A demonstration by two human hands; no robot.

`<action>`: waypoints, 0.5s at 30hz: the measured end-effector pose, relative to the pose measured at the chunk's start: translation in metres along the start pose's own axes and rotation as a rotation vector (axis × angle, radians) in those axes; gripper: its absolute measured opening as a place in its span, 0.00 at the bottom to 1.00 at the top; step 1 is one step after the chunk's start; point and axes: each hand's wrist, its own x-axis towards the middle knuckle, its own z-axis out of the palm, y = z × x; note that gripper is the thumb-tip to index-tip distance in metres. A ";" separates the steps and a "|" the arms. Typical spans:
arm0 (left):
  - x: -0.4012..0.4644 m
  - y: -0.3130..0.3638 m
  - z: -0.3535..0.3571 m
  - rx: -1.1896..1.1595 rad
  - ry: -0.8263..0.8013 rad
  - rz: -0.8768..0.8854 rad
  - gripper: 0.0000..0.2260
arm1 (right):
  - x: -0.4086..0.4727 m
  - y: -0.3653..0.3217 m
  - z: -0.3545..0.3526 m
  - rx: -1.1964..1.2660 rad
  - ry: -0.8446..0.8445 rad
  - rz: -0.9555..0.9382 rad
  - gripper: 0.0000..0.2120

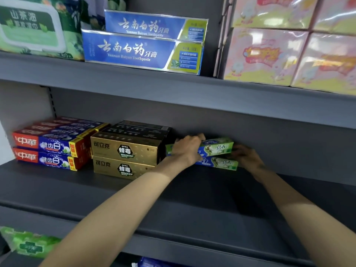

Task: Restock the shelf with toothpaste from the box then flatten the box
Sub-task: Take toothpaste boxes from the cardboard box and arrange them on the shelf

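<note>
Left hand (187, 149): reaches in from the lower left, forearm stretched diagonally across the middle shelf (134, 199), back of the hand up; the fingers curl over the top edge of the upper green box (215, 147) near its left half, and the thumb lies low on its front face, so it grips that box.
Right hand (245, 156): comes in from the lower right, forearm angled up and inward; the hand sits in shadow at the right ends of the two green boxes, fingers bent against them. Whether it grips or only presses cannot be told.
Upper green box: lies lengthwise, stacked on the lower green box (219, 162), slightly tilted and set a little to the left of it.
Lower green box: lies flat on the middle shelf toward the back, its left part hidden behind the left wrist.
Gold boxes (125, 157): two stacked just left of the green pair, with black boxes (138, 130) behind them.
Red-and-blue boxes (48, 151): stacked at the far left of the same shelf, beside the gold ones.
Upper shelf (173, 81): holds a wipes pack (34, 29), two blue boxes (142, 49) standing on their long edges, and pink packs (289, 54) at the right.
Below: a green pack (28, 243) shows at the lower left under the middle shelf.
</note>
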 end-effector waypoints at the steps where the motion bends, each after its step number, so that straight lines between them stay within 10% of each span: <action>1: 0.009 0.001 0.002 0.033 0.000 0.030 0.27 | -0.001 0.003 -0.003 -0.075 -0.018 0.000 0.14; 15: 0.065 -0.003 0.044 0.161 0.025 0.304 0.30 | -0.006 0.003 0.002 -0.340 0.104 0.014 0.28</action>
